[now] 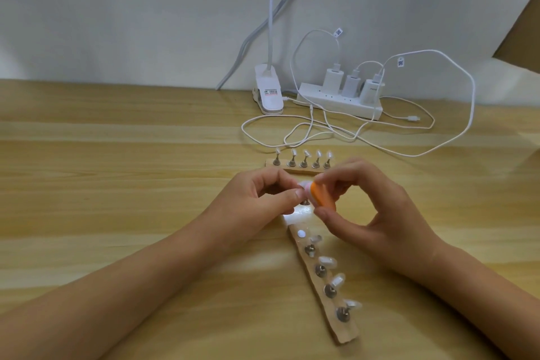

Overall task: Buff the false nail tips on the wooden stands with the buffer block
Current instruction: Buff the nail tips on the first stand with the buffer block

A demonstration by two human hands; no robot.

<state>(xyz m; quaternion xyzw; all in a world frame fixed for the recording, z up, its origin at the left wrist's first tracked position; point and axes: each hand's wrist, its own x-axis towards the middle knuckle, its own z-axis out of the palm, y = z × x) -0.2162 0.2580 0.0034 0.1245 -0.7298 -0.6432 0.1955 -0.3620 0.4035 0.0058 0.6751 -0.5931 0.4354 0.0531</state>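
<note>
While the left hand pinches a pale tip on the near wooden stand, the right hand has its grip curled round the rounded orange buffer, touching it.

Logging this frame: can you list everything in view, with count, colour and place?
stands: two, wood; one crosswise beyond the hands, one running diagonally toward the camera
tips: five pale on the far stand, four on the near one
held tip: one, pale, between the hands
buffer: one, orange, against the held tip
lamp clip: one, white, back of table
power strip: one, white, by the wall
chargers: three, white, in the strip
cables: several, white, looped behind the stands
table: one, light wood
left hand: pinches the held tip
right hand: holds the buffer
</note>
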